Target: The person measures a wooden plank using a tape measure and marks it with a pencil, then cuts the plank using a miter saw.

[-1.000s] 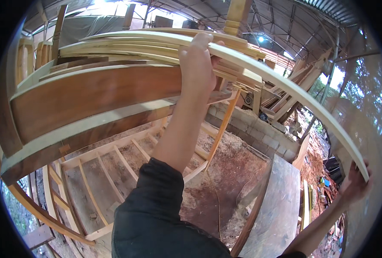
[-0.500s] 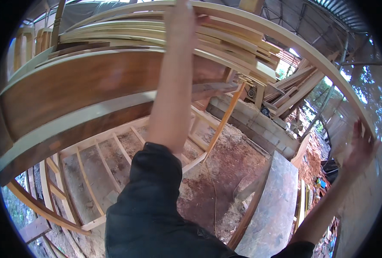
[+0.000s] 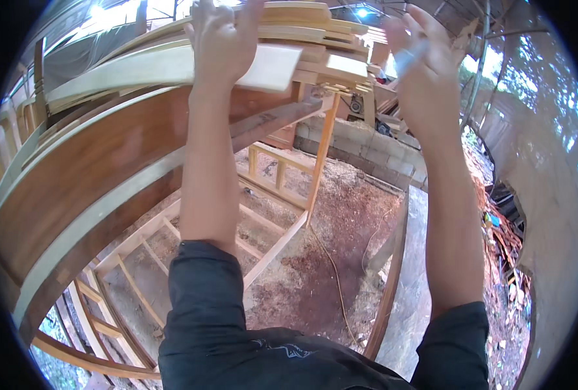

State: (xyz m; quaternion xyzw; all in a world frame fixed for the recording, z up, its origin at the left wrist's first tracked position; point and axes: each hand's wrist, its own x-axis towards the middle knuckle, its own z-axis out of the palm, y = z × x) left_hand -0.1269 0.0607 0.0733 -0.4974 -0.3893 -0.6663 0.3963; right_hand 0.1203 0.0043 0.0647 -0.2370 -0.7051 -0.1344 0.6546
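My left hand (image 3: 225, 49) is raised at the top of the view, in front of a pale plank (image 3: 276, 68) on top of a wood stack. Its thumb stands away from the fingers, whose tips run out of view. It appears to grip nothing; whether it touches the plank I cannot tell. My right hand (image 3: 425, 71) is raised to the right of the stack, blurred, with its fingers apart and nothing visible held. Behind my left forearm are more stacked planks (image 3: 295, 32) and a wide brown wooden panel (image 3: 94, 156).
A slatted wooden frame (image 3: 276, 250) stands low on the sawdust-strewn floor (image 3: 315, 286), with an upright orange-brown post (image 3: 323, 153). A cord (image 3: 331, 253) crosses the floor. At right are a grey sheet-topped surface (image 3: 402, 292), a block wall (image 3: 380, 153) and a hanging sheet (image 3: 549, 214).
The long plank that arched across to my right hand is no longer held there; a pale plank now lies on the stack. My right hand has risen and moved left. My view has shifted.
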